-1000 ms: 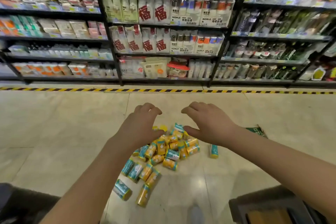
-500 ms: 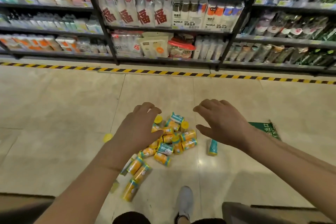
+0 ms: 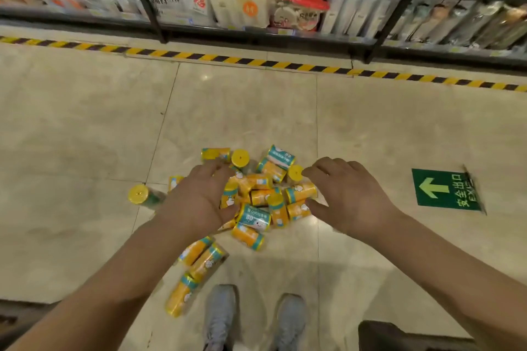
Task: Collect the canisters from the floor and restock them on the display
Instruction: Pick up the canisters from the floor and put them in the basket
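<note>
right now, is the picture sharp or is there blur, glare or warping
Head view: the shelf goods at the top are smeared with blur; the canisters read fairly sharp; a small glare spot sits on the glossy floor; the shelf posts splay outward, likely wide-angle warp.

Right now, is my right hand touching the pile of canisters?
Cannot tell. In the head view the right hand overlaps the canisters, but from above hovering and contact look alike.

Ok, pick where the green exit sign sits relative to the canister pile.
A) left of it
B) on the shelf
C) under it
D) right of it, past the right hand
D: the green exit sign lies on the floor right of the canister pile, beyond the right hand.
</note>
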The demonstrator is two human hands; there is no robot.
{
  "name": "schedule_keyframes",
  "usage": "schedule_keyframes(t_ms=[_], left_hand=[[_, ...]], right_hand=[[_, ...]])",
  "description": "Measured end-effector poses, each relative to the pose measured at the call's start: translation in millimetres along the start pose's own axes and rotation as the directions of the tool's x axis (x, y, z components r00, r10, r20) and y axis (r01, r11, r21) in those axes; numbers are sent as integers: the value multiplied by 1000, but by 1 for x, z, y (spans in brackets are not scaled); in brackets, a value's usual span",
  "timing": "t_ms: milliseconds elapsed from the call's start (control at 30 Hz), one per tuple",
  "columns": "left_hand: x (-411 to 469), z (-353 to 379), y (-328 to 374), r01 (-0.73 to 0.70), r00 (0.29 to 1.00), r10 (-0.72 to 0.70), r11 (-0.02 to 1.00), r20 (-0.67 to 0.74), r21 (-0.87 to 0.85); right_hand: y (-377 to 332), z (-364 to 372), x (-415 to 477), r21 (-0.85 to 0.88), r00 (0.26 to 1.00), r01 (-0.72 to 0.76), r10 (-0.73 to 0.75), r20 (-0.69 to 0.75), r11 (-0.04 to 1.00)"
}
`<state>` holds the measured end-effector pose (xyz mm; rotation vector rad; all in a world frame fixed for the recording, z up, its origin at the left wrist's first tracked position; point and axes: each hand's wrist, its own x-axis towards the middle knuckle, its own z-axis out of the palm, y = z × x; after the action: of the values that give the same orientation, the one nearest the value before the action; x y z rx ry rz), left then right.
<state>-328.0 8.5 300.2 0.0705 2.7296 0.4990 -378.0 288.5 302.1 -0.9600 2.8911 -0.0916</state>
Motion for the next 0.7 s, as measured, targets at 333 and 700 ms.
schedule_keyframes(t_ms=[333,700], left_hand=[[79,169,-70,-8,990,-6,996,140,94],[133,316,-107,-70,959,17,982,283,178]], right_hand=[[18,203,39,-32,995,30,-27,100,999],[39,353,59,56,983,60,-69,169,997]])
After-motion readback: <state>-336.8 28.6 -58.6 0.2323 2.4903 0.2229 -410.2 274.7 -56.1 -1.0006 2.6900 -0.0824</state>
